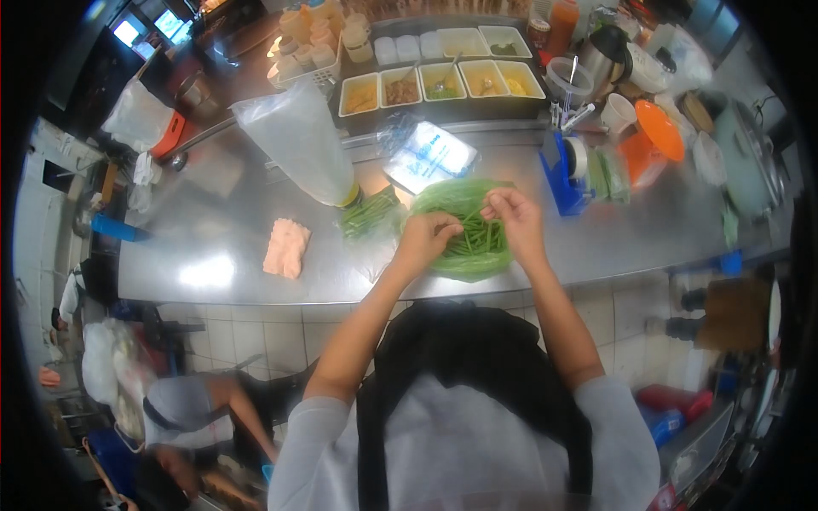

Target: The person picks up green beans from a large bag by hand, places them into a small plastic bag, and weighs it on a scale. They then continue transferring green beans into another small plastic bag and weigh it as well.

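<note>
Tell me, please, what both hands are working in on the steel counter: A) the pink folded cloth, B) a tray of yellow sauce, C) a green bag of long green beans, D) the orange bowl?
C: the left hand and right hand both rest in the green bag holding green beans.

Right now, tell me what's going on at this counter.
A person stands at a steel counter with both hands in a green bag of long green beans. The left hand and right hand each pinch beans with the fingers. A smaller bunch of beans lies to the left, beside a clear plastic bag. Trays of food sit behind.
</note>
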`<action>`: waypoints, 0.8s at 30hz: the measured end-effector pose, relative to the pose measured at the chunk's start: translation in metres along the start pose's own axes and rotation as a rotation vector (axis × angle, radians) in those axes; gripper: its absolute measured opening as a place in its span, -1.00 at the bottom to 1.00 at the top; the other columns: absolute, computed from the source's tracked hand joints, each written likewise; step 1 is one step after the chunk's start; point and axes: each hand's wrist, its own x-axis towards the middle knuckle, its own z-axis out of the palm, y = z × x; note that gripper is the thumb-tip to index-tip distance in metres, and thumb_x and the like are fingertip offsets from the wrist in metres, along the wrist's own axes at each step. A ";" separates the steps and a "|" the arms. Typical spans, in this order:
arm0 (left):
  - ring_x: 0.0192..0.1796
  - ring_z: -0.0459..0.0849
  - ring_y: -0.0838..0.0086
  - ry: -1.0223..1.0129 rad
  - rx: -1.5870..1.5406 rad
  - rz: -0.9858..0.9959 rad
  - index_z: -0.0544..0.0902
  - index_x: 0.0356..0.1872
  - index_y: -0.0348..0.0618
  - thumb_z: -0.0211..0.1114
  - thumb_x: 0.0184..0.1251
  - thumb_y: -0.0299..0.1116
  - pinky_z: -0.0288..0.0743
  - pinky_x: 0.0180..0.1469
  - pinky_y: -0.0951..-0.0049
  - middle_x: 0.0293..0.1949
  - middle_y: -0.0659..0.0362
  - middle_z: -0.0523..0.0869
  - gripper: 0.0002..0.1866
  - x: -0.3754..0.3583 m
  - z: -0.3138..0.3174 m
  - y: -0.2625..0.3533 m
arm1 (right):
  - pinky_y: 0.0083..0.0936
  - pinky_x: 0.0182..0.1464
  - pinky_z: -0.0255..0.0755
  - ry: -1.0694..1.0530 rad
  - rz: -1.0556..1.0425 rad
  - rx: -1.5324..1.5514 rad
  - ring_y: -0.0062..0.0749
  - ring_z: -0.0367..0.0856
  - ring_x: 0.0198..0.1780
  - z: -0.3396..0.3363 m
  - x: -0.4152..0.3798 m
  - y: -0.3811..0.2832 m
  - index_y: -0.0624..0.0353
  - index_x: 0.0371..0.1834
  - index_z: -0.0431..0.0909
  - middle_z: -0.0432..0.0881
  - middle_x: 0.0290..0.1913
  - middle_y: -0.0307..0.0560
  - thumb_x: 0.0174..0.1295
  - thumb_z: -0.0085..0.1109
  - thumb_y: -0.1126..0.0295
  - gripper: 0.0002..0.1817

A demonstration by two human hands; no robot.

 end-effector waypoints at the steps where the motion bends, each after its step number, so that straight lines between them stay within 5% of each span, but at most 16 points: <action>1: -0.50 0.59 0.36 -0.003 0.000 -0.001 0.64 -0.29 -0.26 0.26 0.14 -0.37 0.44 -0.40 0.37 -0.48 0.04 0.66 -0.82 0.000 -0.001 0.003 | -0.61 -0.23 0.41 0.011 0.015 0.022 -0.51 0.54 -0.37 0.000 -0.001 0.000 0.31 -0.20 0.54 0.59 -0.38 -0.13 0.21 0.07 0.50 -0.85; 3: -0.52 0.59 0.31 0.036 0.157 0.001 0.66 -0.35 -0.24 0.27 0.10 -0.41 0.44 -0.40 0.38 -0.51 0.02 0.64 -0.86 0.000 -0.004 0.009 | -0.54 -0.20 0.42 0.022 0.029 0.041 -0.42 0.56 -0.38 0.002 -0.002 -0.009 0.27 -0.21 0.55 0.60 -0.40 -0.11 0.17 0.09 0.51 -0.85; 5: -0.47 0.60 0.34 0.069 0.308 0.136 0.65 -0.35 -0.25 0.24 0.13 -0.43 0.44 -0.37 0.41 -0.48 0.03 0.64 -0.88 0.001 -0.008 0.010 | -0.38 -0.10 0.38 0.211 -0.702 -0.833 -0.24 0.56 -0.37 0.010 -0.003 -0.033 0.25 -0.27 0.58 0.60 -0.39 -0.07 0.08 0.14 0.51 -0.85; 6: -0.43 0.60 0.37 0.101 0.459 0.269 0.65 -0.34 -0.26 0.22 0.16 -0.46 0.43 -0.34 0.44 -0.45 0.03 0.65 -0.89 0.001 -0.010 0.014 | -0.38 -0.10 0.38 0.212 -0.701 -0.832 -0.24 0.56 -0.37 0.011 -0.003 -0.035 0.25 -0.27 0.58 0.60 -0.39 -0.07 0.08 0.14 0.51 -0.85; 8: -0.42 0.60 0.29 0.122 0.395 0.267 0.64 -0.35 -0.26 0.20 0.14 -0.49 0.44 -0.32 0.40 -0.46 0.02 0.65 -0.90 0.001 -0.010 0.027 | -0.27 0.00 0.32 -0.123 -0.899 -0.970 -0.11 0.55 -0.34 0.011 -0.004 -0.037 0.25 -0.34 0.61 0.59 -0.40 -0.04 0.00 0.17 0.50 -0.86; 9: -0.42 0.59 0.20 0.146 0.330 0.269 0.64 -0.37 -0.26 0.18 0.12 -0.53 0.44 -0.29 0.36 -0.46 0.01 0.64 -0.90 0.001 -0.010 0.033 | -0.27 0.00 0.32 -0.118 -0.898 -0.971 -0.11 0.55 -0.34 0.011 -0.005 -0.035 0.25 -0.34 0.61 0.59 -0.40 -0.04 0.00 0.17 0.50 -0.86; 10: -0.42 0.59 0.20 0.144 0.331 0.275 0.64 -0.37 -0.26 0.18 0.12 -0.53 0.44 -0.29 0.36 -0.46 0.01 0.64 -0.90 0.003 -0.010 0.033 | -0.36 -0.04 0.35 -0.144 -0.686 -0.832 -0.18 0.54 -0.30 0.011 -0.006 -0.030 0.26 -0.36 0.61 0.60 -0.35 -0.05 0.01 0.17 0.51 -0.88; 12: -0.36 0.58 0.11 0.085 -0.222 0.051 0.64 -0.37 -0.24 0.17 0.04 -0.56 0.44 -0.24 0.29 -0.43 0.01 0.63 -0.88 0.005 -0.008 0.029 | -0.45 -0.09 0.38 -0.172 -0.478 -0.689 -0.25 0.54 -0.26 0.009 -0.004 -0.024 0.28 -0.39 0.62 0.61 -0.29 -0.06 0.02 0.18 0.51 -0.90; 13: -0.36 0.58 0.11 0.086 -0.222 0.050 0.64 -0.37 -0.24 0.17 0.04 -0.56 0.44 -0.24 0.29 -0.43 0.01 0.63 -0.88 0.008 -0.001 0.016 | -0.50 -0.14 0.37 -0.120 -0.253 -0.486 -0.35 0.53 -0.29 0.007 -0.004 -0.022 0.28 -0.37 0.61 0.61 -0.34 -0.11 0.04 0.18 0.50 -0.89; 14: -0.32 0.58 0.12 0.127 0.055 0.248 0.63 -0.40 -0.23 0.17 0.04 -0.54 0.44 -0.24 0.28 -0.43 0.03 0.63 -0.89 0.012 0.010 -0.003 | -0.55 -0.18 0.36 -0.067 -0.030 -0.280 -0.45 0.51 -0.32 0.004 -0.003 -0.019 0.28 -0.35 0.61 0.60 -0.38 -0.16 0.06 0.18 0.48 -0.88; 15: -0.29 0.59 0.14 0.170 0.334 0.442 0.63 -0.43 -0.23 0.17 0.03 -0.52 0.44 -0.24 0.27 -0.43 0.06 0.63 -0.91 0.014 0.014 -0.005 | -0.55 -0.18 0.36 -0.071 -0.030 -0.281 -0.45 0.51 -0.32 0.002 -0.002 -0.015 0.28 -0.35 0.61 0.60 -0.38 -0.16 0.06 0.18 0.48 -0.88; 18: -0.24 0.57 0.16 0.074 0.670 0.474 0.63 -0.43 -0.22 0.18 0.02 -0.50 0.43 -0.21 0.26 -0.40 0.05 0.62 -0.90 0.003 0.021 -0.006 | -0.62 -0.24 0.34 0.038 -0.072 -0.306 -0.58 0.46 -0.35 -0.006 0.000 -0.010 0.29 -0.30 0.60 0.55 -0.43 -0.22 0.09 0.20 0.46 -0.85; 21: -0.29 0.59 0.18 0.134 0.377 0.430 0.63 -0.42 -0.21 0.21 0.02 -0.51 0.45 -0.26 0.26 -0.42 0.06 0.62 -0.91 0.003 0.010 0.002 | -0.63 -0.22 0.34 -0.012 0.095 -0.374 -0.57 0.46 -0.35 -0.010 0.000 -0.014 0.26 -0.25 0.59 0.53 -0.40 -0.22 0.08 0.24 0.43 -0.81; 24: -0.38 0.64 0.24 0.239 0.332 0.413 0.64 -0.40 -0.23 0.24 0.05 -0.52 0.48 -0.34 0.33 -0.45 0.05 0.65 -0.93 0.004 -0.012 0.030 | -0.55 -0.24 0.37 -0.130 -0.159 -0.455 -0.43 0.53 -0.33 -0.002 0.003 -0.026 0.25 -0.26 0.60 0.59 -0.42 -0.11 0.02 0.27 0.41 -0.78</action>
